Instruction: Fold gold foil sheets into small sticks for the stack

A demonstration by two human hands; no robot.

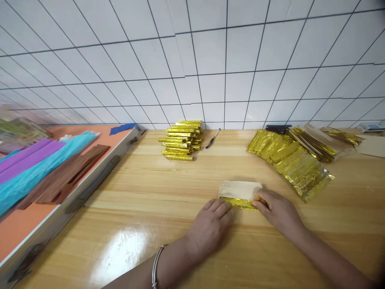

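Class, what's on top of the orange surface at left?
Long purple paper, crinkled turquoise paper, long brown strips, a small blue piece and a blurred clear bundle. What they cover cannot be seen.

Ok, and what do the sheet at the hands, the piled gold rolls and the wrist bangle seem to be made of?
Sheet: likely paper or card, judging by its matte beige face; the gold strip along it is shiny and crinkled, so perhaps foil.
Rolls: probably metallic foil or film outside, given bright glints.
Bangle: apparently polished metal, silvery with highlights.
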